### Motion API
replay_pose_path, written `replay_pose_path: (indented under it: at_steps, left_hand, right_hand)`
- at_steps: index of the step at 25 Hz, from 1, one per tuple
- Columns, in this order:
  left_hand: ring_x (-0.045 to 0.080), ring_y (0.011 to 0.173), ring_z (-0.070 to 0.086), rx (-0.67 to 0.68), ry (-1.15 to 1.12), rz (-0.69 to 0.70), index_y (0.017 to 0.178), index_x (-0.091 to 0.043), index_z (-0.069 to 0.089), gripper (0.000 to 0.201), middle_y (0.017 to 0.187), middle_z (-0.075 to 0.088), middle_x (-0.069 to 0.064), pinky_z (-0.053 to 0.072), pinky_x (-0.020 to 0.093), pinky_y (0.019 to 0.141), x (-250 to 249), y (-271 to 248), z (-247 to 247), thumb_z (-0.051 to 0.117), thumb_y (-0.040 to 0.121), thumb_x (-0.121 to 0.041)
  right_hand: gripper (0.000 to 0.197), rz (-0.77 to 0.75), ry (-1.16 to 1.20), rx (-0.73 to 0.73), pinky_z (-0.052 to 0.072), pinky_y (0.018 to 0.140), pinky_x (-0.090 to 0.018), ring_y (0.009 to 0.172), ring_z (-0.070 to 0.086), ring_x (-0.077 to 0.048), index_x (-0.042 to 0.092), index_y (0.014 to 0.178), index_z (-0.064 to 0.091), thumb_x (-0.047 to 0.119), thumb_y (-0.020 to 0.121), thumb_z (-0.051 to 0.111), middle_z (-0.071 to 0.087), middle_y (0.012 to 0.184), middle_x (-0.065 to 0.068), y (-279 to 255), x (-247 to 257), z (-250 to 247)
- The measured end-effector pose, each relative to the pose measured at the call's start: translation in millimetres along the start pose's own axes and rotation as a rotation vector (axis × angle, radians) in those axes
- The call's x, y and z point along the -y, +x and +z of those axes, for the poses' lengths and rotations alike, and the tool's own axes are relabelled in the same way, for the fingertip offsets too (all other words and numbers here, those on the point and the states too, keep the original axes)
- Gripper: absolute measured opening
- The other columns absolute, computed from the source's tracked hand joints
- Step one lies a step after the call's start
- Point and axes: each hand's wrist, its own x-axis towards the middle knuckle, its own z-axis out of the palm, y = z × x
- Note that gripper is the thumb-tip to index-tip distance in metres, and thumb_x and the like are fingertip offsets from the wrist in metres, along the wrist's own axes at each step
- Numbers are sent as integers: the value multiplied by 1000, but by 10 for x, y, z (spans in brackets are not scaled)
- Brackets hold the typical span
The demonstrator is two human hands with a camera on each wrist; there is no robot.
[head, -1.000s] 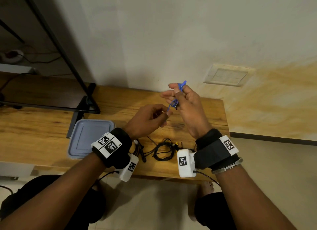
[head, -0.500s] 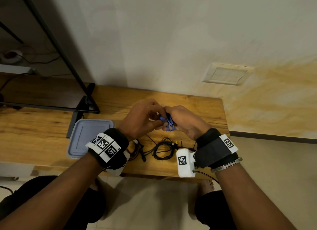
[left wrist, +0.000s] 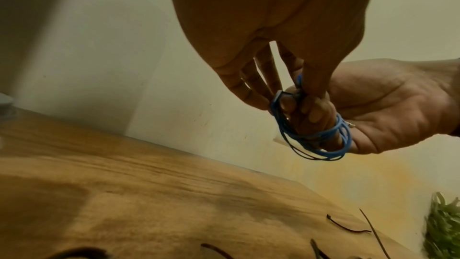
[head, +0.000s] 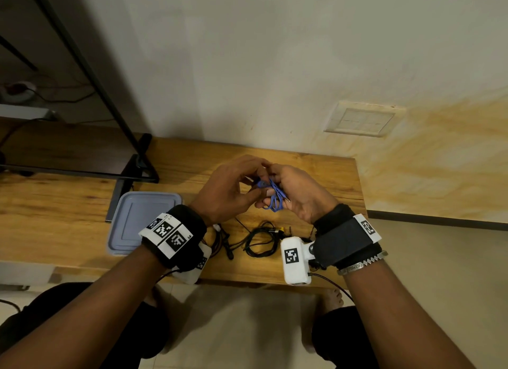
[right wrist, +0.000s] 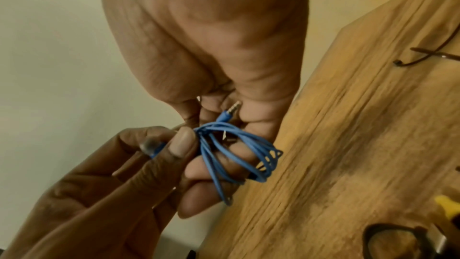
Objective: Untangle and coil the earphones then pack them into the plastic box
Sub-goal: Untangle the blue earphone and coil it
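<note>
Both hands meet just above the wooden tabletop (head: 316, 170), close together and busy with the blue earphones (head: 273, 197). The right hand (head: 299, 195) has its fingers (right wrist: 211, 172) curled through the blue loops, so the cord sits wound around them in a loose coil, and the metal jack plug (right wrist: 230, 112) pokes out against the palm. The left hand (head: 228, 190) pinches one end of the same cord between thumb and fingertips, right against the coil; a small clear earbud tip (right wrist: 148, 146) shows in that pinch from the right wrist view. The coil hangs in the air, not touching the wood. Below the hands, near the front edge, a black cable (head: 259, 241) lies coiled on the tabletop, with more dark cords (head: 224, 241) tangled just to its left, partly hidden behind the left wristband. Further left lies a grey-blue plastic lid (head: 137, 223), flat on the wood, and I cannot tell whether a box sits beneath it. A black metal frame (head: 110, 93) stands behind it against the pale wall (head: 275, 66).
</note>
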Motion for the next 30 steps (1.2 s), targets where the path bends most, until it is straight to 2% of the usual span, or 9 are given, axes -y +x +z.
replay_pose_path:
  at_steps: [5, 8, 11, 13, 16, 20, 23, 26, 30]
  left_hand:
    - [15, 102, 71, -48, 18, -23, 96, -14, 74, 15, 123, 72, -3, 61, 40, 81, -46, -4, 2, 83, 90, -25]
    - [15, 82, 77, -111, -105, -122, 95, -14, 71, 17, 109, 78, 0, 63, 46, 73, -90, 18, 11, 84, 91, -25]
    - [22, 73, 79, -131, -162, -259, 94, -14, 67, 21, 96, 81, 2, 62, 54, 69, -75, 25, 21, 82, 93, -28]
    - [35, 76, 77, -133, -221, -312, 93, -10, 64, 23, 93, 80, 7, 60, 62, 72, -12, 19, 18, 80, 95, -27]
    - [40, 81, 77, -146, -271, -374, 92, -6, 64, 26, 87, 79, 13, 59, 67, 78, 35, -2, -64, 78, 93, -27]
    - [28, 81, 79, -182, -298, -432, 91, -3, 67, 20, 86, 80, 13, 65, 51, 82, 34, 15, -174, 80, 93, -18]
    - [20, 79, 75, -186, -483, -483, 89, -8, 66, 13, 84, 77, 8, 63, 34, 77, -9, 41, -229, 78, 93, -10]
    - [23, 89, 69, -196, -756, -563, 87, -14, 65, 15, 87, 74, 4, 60, 32, 80, -33, 80, -244, 71, 96, -4]
    - [25, 94, 69, -154, -878, -629, 113, -11, 67, 19, 107, 71, 13, 58, 33, 79, -74, 115, -204, 57, 100, -1]
  right_hand:
    - [29, -37, -23, -51, 58, 47, -29, 51, 55, -17, -5, 109, 67, 17, 111, 49, 65, 79, -16, 39, -35, 3]
    - [27, -133, -47, -144, 54, 46, -31, 41, 57, -21, -4, 96, 66, 19, 109, 58, 62, 55, -9, 70, -74, 9]
    - [35, -201, -79, -167, 51, 44, -25, 40, 57, -16, 5, 87, 62, 31, 109, 58, 61, 53, -5, 77, -89, 33]
    - [32, -230, -123, -144, 51, 47, -22, 47, 57, -14, 4, 92, 63, 30, 110, 58, 62, 58, -5, 63, -78, 48]
    - [21, -203, -161, -45, 60, 67, -27, 67, 69, -14, 4, 110, 68, 25, 106, 65, 71, 79, -7, 56, -72, 54]
    - [26, -210, -166, 93, 59, 97, -42, 93, 74, -18, 9, 125, 72, 9, 98, 73, 78, 96, -9, 37, -53, -58]
    - [30, -275, -81, 123, 62, 97, -41, 92, 75, -18, 3, 128, 72, 0, 98, 70, 77, 96, -13, 17, -14, -156]
    - [31, -304, 59, 169, 62, 97, -40, 91, 76, -17, -1, 128, 71, -3, 97, 69, 76, 97, -13, 18, 18, -228]
    - [28, -346, 61, 177, 64, 93, -36, 90, 77, -21, -5, 124, 70, -8, 96, 67, 77, 101, -19, -11, 9, -209]
